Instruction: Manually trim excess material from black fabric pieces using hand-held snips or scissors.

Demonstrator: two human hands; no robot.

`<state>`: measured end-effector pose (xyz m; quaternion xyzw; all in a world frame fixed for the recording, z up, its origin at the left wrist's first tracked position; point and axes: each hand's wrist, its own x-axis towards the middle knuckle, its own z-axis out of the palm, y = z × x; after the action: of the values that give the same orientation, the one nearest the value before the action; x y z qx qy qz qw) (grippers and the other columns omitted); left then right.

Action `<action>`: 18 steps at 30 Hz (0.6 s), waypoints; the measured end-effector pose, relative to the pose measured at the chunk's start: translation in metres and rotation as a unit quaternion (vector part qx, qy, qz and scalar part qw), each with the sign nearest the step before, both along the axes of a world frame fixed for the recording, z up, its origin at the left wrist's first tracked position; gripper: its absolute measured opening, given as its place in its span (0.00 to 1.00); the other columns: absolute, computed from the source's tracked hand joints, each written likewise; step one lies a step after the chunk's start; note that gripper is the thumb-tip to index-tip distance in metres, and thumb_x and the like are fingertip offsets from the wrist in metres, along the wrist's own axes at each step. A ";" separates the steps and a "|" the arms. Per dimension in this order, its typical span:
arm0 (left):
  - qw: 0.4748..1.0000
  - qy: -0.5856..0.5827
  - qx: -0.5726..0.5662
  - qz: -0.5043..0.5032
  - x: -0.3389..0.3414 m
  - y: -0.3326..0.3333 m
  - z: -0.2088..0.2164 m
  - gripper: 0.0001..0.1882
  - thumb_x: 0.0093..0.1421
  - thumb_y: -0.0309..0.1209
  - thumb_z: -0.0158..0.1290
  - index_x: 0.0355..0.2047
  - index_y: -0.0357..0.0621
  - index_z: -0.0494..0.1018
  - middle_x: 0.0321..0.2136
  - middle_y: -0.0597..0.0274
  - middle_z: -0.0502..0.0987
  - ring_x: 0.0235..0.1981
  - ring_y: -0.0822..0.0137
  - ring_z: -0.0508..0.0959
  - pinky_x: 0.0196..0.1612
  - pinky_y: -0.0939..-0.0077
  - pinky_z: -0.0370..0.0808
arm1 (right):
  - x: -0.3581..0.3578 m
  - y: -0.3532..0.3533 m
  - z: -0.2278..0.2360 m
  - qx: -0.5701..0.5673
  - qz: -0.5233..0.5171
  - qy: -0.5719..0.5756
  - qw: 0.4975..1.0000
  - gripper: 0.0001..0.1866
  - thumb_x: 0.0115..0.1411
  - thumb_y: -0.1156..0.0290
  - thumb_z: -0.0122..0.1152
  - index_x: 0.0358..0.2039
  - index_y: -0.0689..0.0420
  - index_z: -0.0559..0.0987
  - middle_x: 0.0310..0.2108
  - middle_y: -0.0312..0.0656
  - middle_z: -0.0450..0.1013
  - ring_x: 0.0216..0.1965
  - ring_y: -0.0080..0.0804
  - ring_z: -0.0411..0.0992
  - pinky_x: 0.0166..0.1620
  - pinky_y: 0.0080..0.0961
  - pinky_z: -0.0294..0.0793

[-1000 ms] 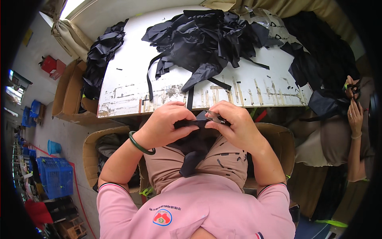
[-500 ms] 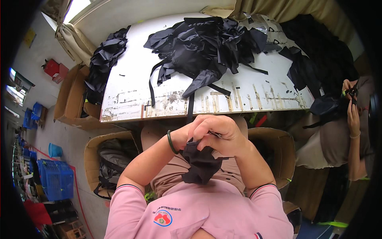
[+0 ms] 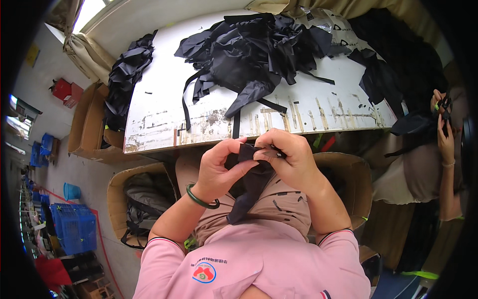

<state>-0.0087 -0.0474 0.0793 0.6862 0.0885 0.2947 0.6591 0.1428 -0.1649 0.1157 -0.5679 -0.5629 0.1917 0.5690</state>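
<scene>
Over my lap, at the table's front edge, both hands work on a piece of black fabric (image 3: 245, 198). Its upper edge is pinched between the thumb and fingers of my left hand (image 3: 219, 167). My right hand (image 3: 291, 160) is closed at the same edge, thumb and forefinger meeting close to the left fingertips. A small dark thing with a light spot (image 3: 278, 154) shows within the right fingers; its kind I cannot make out. The fabric hangs down toward my lap. On the white table (image 3: 164, 94) lies a heap of black fabric pieces (image 3: 239, 60), with a strap trailing over the front edge.
Another black pile (image 3: 129, 70) lies along the table's left side. An open carton with a dark bag (image 3: 144, 197) stands at my left, another carton (image 3: 356, 187) at my right. At the far right a co-worker's hands (image 3: 443, 119) hold black fabric. Blue baskets (image 3: 74, 226) stand on the left floor.
My hands have moved apart from their overlapping hold. The left has turned to pinch the fabric's edge from the left, and the fabric now hangs longer and narrower.
</scene>
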 end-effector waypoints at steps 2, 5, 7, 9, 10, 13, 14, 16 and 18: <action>1.000 0.018 -0.004 -0.016 -0.002 -0.001 0.004 0.09 0.52 0.17 0.60 0.34 0.38 0.74 0.34 0.65 0.75 0.38 0.76 0.74 0.54 0.75 0.68 | 0.004 -0.003 -0.002 -0.012 0.001 0.032 0.999 0.08 0.52 0.81 0.63 0.33 0.63 0.75 0.26 0.41 0.72 0.26 0.26 0.69 0.33 0.21 0.70; 0.997 -0.001 0.068 -0.046 -0.001 0.005 0.003 0.09 0.52 0.16 0.60 0.33 0.37 0.74 0.33 0.64 0.75 0.37 0.76 0.75 0.51 0.76 0.69 | 0.011 -0.004 -0.005 -0.086 0.031 0.119 0.989 0.07 0.55 0.75 0.64 0.31 0.62 0.75 0.24 0.38 0.71 0.26 0.22 0.65 0.32 0.20 0.67; 0.998 -0.002 0.024 -0.052 -0.003 0.003 0.002 0.09 0.52 0.15 0.59 0.33 0.37 0.74 0.34 0.63 0.75 0.37 0.75 0.75 0.49 0.77 0.70 | 0.013 -0.003 -0.005 -0.106 0.057 0.150 0.981 0.07 0.56 0.73 0.63 0.32 0.62 0.76 0.25 0.35 0.71 0.28 0.19 0.64 0.33 0.18 0.66; 0.998 -0.003 -0.019 -0.056 -0.003 0.003 -0.001 0.08 0.52 0.15 0.58 0.33 0.36 0.74 0.35 0.62 0.75 0.37 0.74 0.75 0.47 0.78 0.70 | 0.010 -0.002 -0.007 -0.116 0.069 0.166 0.977 0.07 0.57 0.72 0.63 0.33 0.62 0.76 0.25 0.34 0.71 0.29 0.17 0.64 0.34 0.17 0.66; 0.997 -0.028 -0.057 -0.054 -0.002 0.004 -0.005 0.08 0.53 0.14 0.57 0.32 0.36 0.73 0.37 0.61 0.74 0.37 0.73 0.74 0.46 0.79 0.70 | 0.006 -0.002 -0.010 -0.104 0.057 0.183 0.976 0.07 0.57 0.73 0.62 0.34 0.62 0.76 0.27 0.33 0.71 0.30 0.16 0.65 0.35 0.17 0.67; 0.990 -0.057 -0.110 -0.061 -0.002 0.007 -0.009 0.07 0.53 0.13 0.56 0.31 0.36 0.73 0.39 0.59 0.72 0.39 0.73 0.73 0.45 0.80 0.70 | -0.003 -0.006 -0.015 -0.085 0.039 0.229 0.969 0.08 0.59 0.73 0.61 0.37 0.62 0.76 0.29 0.31 0.72 0.32 0.14 0.67 0.37 0.15 0.68; 0.988 -0.064 -0.125 -0.068 -0.002 0.007 -0.011 0.07 0.53 0.13 0.55 0.31 0.36 0.72 0.41 0.58 0.71 0.40 0.73 0.73 0.45 0.80 0.70 | -0.005 -0.008 -0.016 -0.078 0.035 0.258 0.962 0.08 0.59 0.74 0.61 0.39 0.62 0.76 0.30 0.31 0.72 0.34 0.14 0.68 0.39 0.15 0.68; 0.985 -0.065 -0.136 -0.080 -0.003 0.007 -0.014 0.07 0.54 0.14 0.55 0.31 0.36 0.73 0.42 0.57 0.70 0.41 0.73 0.72 0.46 0.80 0.70 | -0.009 -0.009 -0.018 -0.095 0.038 0.289 0.952 0.08 0.60 0.73 0.61 0.39 0.62 0.76 0.29 0.31 0.72 0.32 0.13 0.67 0.36 0.14 0.67; 0.983 -0.067 -0.146 -0.093 -0.003 0.007 -0.016 0.07 0.54 0.14 0.55 0.31 0.37 0.73 0.44 0.57 0.70 0.42 0.73 0.72 0.46 0.80 0.70 | -0.010 -0.010 -0.022 -0.111 0.039 0.318 0.941 0.08 0.60 0.73 0.61 0.39 0.61 0.76 0.28 0.30 0.71 0.30 0.12 0.67 0.33 0.13 0.66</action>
<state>-0.0115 -0.0407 0.0634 0.5663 0.0225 0.2611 0.7814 0.1327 -0.1753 0.0936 -0.5145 -0.3492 0.4461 0.6437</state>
